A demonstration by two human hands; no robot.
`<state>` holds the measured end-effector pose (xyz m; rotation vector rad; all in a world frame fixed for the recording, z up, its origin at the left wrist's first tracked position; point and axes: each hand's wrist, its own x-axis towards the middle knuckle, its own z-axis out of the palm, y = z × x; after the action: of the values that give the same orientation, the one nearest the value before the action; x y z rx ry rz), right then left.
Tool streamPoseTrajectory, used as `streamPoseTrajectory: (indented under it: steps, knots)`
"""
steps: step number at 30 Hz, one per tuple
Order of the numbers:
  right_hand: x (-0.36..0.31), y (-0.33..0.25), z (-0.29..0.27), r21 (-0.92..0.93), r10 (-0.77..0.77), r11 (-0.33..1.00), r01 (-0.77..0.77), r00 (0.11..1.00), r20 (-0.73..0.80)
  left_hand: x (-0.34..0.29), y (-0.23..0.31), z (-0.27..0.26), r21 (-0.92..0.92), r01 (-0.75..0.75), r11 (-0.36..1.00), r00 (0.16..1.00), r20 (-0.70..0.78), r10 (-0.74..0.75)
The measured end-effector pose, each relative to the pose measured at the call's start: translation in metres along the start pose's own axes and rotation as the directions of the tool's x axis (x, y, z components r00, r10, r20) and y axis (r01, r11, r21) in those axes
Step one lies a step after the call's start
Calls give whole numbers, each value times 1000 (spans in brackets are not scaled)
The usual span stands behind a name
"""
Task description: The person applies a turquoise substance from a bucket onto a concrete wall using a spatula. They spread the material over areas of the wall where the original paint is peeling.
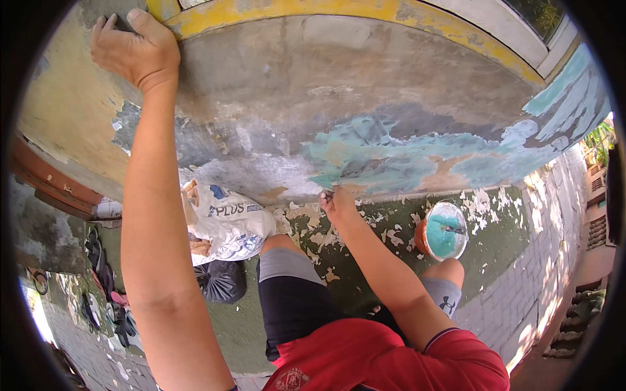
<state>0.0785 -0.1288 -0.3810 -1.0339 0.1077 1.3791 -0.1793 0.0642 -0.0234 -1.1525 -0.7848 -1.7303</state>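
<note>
High on the left, my left hand (137, 52) rests against the bare wall (261, 65) beside the corner of a yellow-painted frame (287, 12). Its fingers are bent and the thumb stands apart, with nothing seen in it. My right hand (340, 203) is low at the foot of the wall, fingers curled, at the lower edge of a smeared turquoise coat (391, 153). What it grips is mostly hidden behind the fingers. To its right stands an orange bucket (420, 240) holding turquoise paint or filler (442, 238), with a dark-handled tool (454, 229) in it.
A white printed sack (231, 225) and a black plastic bag (222, 281) lie near my left knee. Peeled paint flakes (482, 208) litter the green ground. Several pieces of footwear (117, 313) lie at far left; grey paving (548, 260) runs along the right.
</note>
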Motion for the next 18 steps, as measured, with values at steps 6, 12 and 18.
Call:
streamPoseTrajectory:
  steps: [6,12,18]
  knots:
    - [-29,-33,19,143,-113,986,91,981,156,0,-13,-3,9,-53,999,999,1,53]
    - [-66,-54,-12,-22,-82,996,83,995,51,1,-10,1,11,-22,1000,1000,7,22]
    - [2,-51,-11,-104,-104,989,102,994,-15,-3,-8,4,-34,0,999,1000,22,1]
